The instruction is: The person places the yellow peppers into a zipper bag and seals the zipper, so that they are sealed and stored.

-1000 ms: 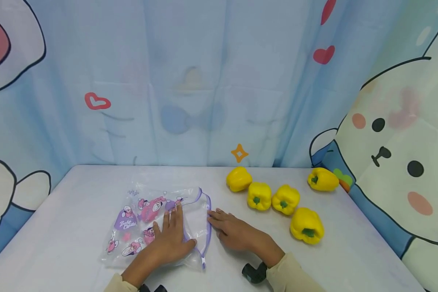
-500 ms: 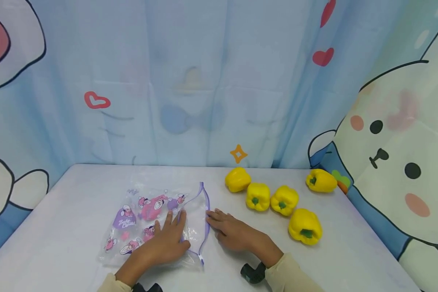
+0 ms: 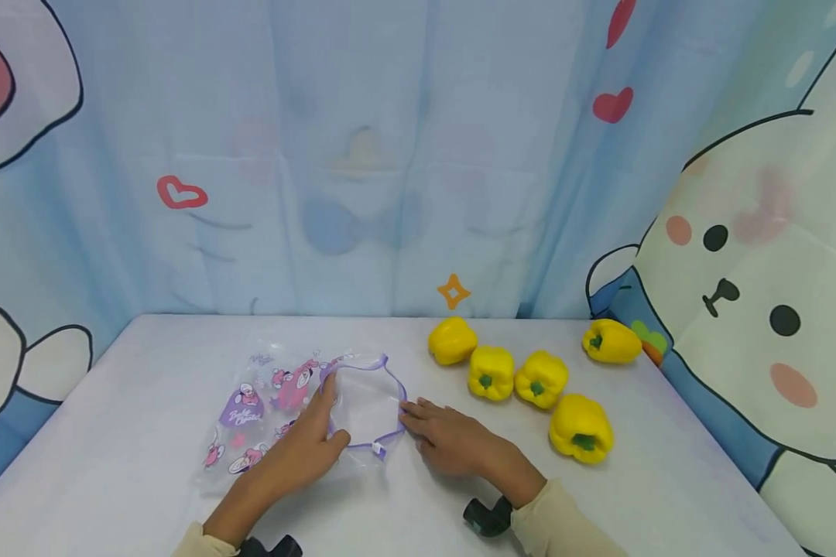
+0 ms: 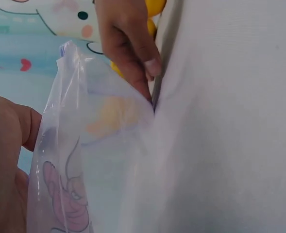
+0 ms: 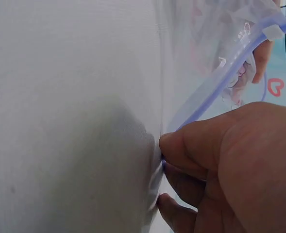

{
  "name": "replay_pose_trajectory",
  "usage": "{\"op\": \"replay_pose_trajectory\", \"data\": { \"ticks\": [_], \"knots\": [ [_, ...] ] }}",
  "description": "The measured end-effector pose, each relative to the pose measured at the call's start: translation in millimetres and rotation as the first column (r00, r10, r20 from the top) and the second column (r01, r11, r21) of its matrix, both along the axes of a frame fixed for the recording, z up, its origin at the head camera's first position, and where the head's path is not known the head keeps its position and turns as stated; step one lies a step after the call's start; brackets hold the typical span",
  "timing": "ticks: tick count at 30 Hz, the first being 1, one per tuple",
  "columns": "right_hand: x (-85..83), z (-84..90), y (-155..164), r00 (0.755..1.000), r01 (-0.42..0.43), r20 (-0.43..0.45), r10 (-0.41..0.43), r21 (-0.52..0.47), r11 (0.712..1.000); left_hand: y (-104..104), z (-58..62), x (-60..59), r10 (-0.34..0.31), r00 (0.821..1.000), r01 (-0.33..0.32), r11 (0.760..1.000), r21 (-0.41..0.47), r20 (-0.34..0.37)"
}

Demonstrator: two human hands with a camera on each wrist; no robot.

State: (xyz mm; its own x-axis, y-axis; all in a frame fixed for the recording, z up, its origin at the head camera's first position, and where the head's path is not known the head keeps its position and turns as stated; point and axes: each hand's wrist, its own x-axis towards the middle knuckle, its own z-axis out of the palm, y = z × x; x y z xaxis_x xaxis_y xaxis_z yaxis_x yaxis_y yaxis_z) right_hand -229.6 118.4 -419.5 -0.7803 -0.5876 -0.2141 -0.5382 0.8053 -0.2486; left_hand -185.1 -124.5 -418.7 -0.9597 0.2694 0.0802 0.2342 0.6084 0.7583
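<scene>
Spreading the plastic bag (image 3: 237, 414) wide, I'd say.
Right hand (image 3: 453, 441) presses the rim (image 3: 355, 445), fingers straight; left hand (image 3: 299, 452), thumb apart, gripping I can't tell; next likely wants steadiness.

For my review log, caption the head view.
Left hand and right hand touching an open, printed clear bag, five yellow peppers to the right.

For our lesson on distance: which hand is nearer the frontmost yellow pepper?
Right. The right hand lies left of that yellow pepper, not touching; the left hand is farther left, past the opening of the plastic bag.
</scene>
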Motion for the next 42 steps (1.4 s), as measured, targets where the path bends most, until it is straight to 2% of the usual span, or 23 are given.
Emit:
{"op": "replay_pose_trajectory", "data": {
  "ticks": [4,10,13,15,18,21,24,28,33,37,42],
  "knots": [
    [0.1,0.0,2,1.0,0.001,0.007,-0.001,-0.006,1.0,-1,-0.4,-1.2,0.007,1.0,-0.007,1.0,0.028,-0.006],
    [-4.9,6.2,14,0.999,0.034,0.009,-0.033,-0.157,0.987,2,-7.0,-1.4,0.001,0.999,-0.002,0.999,0.041,0.032],
    [-10.1,16.5,24,0.995,0.042,-0.079,-0.065,-0.266,0.963,2,-6.9,-0.7,0.01,1.0,-0.01,0.999,0.035,0.027],
    [-15.0,23.1,34,0.983,0.027,-0.163,-0.087,-0.34,0.94,2,-5.7,-0.5,0.017,1.0,-0.018,0.999,0.036,0.02],
    [-23.4,28.3,50,0.949,-0.017,-0.291,-0.118,-0.423,0.906,2,-4.4,-0.7,0.02,0.999,-0.021,0.999,0.044,0.025],
    [-32.0,27.5,65,0.914,-0.019,-0.366,-0.174,-0.469,0.883,2,-4.1,-1.1,0.017,0.999,-0.018,0.999,0.046,0.028],
    [-38.0,23.1,76,0.901,0.034,-0.36,-0.241,-0.497,0.867,2,-4.3,-1.0,0.011,1.0,-0.012,0.999,0.046,0.027],
    [-42.2,15.5,83,0.892,0.136,-0.306,-0.332,-0.518,0.845,2,-4.6,-0.6,0.009,1.0,-0.01,0.999,0.047,0.025],
    [-45.1,8.2,86,0.858,0.273,-0.261,-0.443,-0.499,0.823,2,-5.0,-0.5,0.011,1.0,-0.012,0.999,0.047,0.019],
    [-46.5,5.8,88,0.851,0.326,-0.235,-0.47,-0.465,0.823,3,-4.9,-0.2,0.009,1.0,-0.01,0.999,0.042,0.01],
    [-47.8,6.6,89,0.855,0.315,-0.251,-0.453,-0.442,0.84,3,-4.4,-0.3,0.012,1.0,-0.012,0.999,0.03,0.003]
  ]
}}
